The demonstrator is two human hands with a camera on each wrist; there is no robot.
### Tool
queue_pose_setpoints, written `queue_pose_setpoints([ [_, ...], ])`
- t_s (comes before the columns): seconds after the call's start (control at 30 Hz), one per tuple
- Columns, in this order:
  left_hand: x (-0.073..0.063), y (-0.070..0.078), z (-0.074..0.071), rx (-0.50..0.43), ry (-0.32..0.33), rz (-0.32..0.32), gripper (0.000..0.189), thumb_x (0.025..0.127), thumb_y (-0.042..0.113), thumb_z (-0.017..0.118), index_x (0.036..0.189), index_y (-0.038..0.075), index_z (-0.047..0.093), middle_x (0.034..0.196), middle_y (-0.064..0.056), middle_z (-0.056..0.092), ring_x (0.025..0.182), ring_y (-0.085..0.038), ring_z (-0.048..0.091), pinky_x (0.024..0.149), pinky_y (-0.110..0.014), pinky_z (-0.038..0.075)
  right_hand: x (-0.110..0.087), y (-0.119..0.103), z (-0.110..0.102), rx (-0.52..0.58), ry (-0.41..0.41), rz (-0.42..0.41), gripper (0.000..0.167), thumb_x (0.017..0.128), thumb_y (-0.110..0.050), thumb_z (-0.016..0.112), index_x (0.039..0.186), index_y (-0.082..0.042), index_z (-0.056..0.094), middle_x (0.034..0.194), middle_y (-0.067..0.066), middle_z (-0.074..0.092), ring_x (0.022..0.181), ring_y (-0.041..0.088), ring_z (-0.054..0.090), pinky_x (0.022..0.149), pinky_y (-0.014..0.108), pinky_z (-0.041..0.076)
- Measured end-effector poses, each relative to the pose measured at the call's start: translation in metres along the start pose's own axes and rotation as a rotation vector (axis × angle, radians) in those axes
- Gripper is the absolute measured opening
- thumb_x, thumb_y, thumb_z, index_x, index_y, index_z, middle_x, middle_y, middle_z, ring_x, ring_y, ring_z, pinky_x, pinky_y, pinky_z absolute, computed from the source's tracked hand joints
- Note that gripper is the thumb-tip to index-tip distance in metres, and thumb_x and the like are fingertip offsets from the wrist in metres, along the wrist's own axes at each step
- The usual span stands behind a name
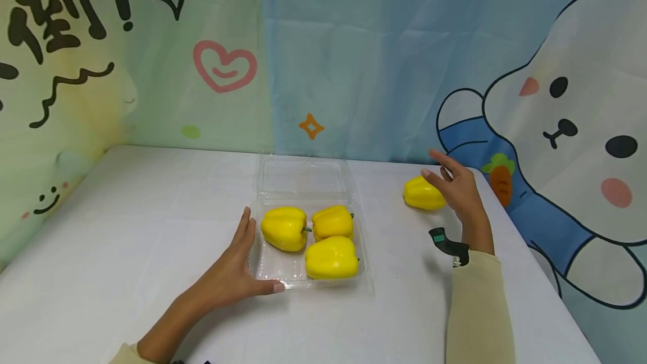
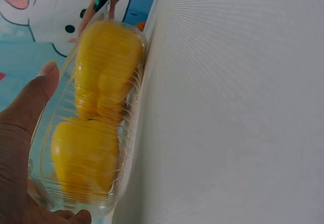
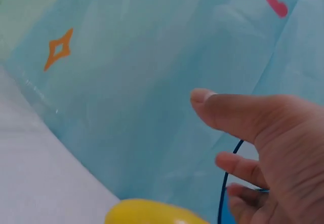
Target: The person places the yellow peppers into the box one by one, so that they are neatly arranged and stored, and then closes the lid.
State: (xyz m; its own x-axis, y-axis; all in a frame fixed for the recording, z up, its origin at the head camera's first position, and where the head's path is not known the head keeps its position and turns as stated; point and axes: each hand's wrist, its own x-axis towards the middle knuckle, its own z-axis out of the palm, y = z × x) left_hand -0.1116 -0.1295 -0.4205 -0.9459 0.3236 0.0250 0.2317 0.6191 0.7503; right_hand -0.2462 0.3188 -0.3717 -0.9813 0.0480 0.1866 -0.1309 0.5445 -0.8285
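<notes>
A clear plastic clamshell box [image 1: 280,268] lies with its lid [image 1: 303,176] folded back on the white table. In its tray are three yellow bell peppers: one at the left [image 1: 283,229], one at the back right [image 1: 332,222] and one at the front right [image 1: 331,257]. My left hand [image 1: 229,274] rests at the tray's left front corner, thumb along the front edge and fingers along the left side. A fourth yellow bell pepper [image 1: 422,193] lies on the table to the right. My right hand [image 1: 460,192] hovers over it with fingers spread, holding nothing.
The white table [image 1: 151,229] ends at a printed cloth backdrop [image 1: 354,72] behind and to the right. On the right wrist sits a dark camera mount [image 1: 447,246], close to the lone pepper.
</notes>
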Motion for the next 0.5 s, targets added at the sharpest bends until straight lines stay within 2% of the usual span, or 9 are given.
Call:
queue_pose_setpoints([
  [0.13,0.000,0.000,0.000,-0.002,-0.001,0.001,0.137,0.062,0.058,0.085,0.154,-0.001,0.004,0.160,-0.002,-0.019,0.147,-0.029,0.000,0.112,-0.053,0.020,0.002,0.012,0.002,-0.015,0.037,0.053,0.071,0.092,-0.042,0.065,0.153,-0.020,0.034,0.160,0.006,0.020,0.146,0.030,0.012,0.115,0.045,0.015],
  [0.27,0.000,0.000,-0.001,0.000,0.000,0.001,0.136,0.062,0.057,0.086,0.154,-0.002,0.004,0.160,0.000,-0.019,0.147,-0.029,0.000,0.112,-0.053,0.020,0.002,0.023,0.002,-0.025,0.057,0.130,0.074,0.090,-0.050,0.064,0.154,-0.031,0.031,0.162,0.005,0.014,0.147,0.032,0.008,0.115,0.050,0.014],
  [0.37,0.000,0.000,-0.001,0.001,0.000,0.001,0.136,0.063,0.057,0.086,0.154,-0.002,0.004,0.160,-0.002,-0.018,0.147,-0.030,0.000,0.112,-0.053,0.020,0.001,0.027,0.003,-0.029,0.028,0.161,0.077,0.090,-0.050,0.064,0.155,-0.032,0.027,0.162,0.004,0.012,0.146,0.034,0.007,0.114,0.053,0.014],
  [0.5,0.000,0.001,-0.001,-0.002,0.000,0.001,0.135,0.063,0.056,0.086,0.154,-0.002,0.005,0.161,-0.003,-0.018,0.147,-0.030,0.000,0.112,-0.054,0.020,0.001,0.029,0.003,-0.036,-0.034,0.168,0.080,0.093,-0.043,0.064,0.157,-0.025,0.019,0.162,0.010,0.007,0.145,0.041,0.004,0.112,0.058,0.014],
])
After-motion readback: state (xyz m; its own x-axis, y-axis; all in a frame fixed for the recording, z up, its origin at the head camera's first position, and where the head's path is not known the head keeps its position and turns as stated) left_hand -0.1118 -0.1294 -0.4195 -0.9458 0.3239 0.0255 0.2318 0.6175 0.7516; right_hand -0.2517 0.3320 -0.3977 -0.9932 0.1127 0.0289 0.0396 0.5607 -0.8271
